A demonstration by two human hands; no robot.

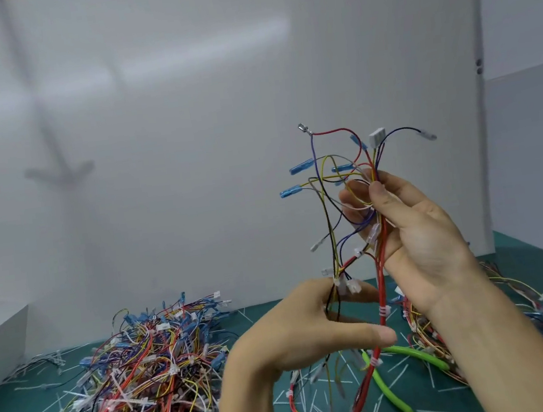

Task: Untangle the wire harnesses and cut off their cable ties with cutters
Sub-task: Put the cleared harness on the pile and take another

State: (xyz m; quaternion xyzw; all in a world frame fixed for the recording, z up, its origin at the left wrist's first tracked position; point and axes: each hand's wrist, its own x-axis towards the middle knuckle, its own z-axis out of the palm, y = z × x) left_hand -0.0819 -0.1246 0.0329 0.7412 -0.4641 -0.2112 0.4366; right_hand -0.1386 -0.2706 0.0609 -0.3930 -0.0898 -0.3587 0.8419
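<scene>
Red and yellow strands of one wire harness run up between my two hands above the green mat, so I judge I am at the untangling step, with white cable ties still on its red trunk and nothing cut yet. My right hand is clenched on the upper bundle, thumb pressing the wires against my fingers, just below the white connector, and my left hand pinches the lower branch at a small white plug. Next I would free a hand for the green-handled cutters, lying on the mat beneath the harness, apart from both hands.
</scene>
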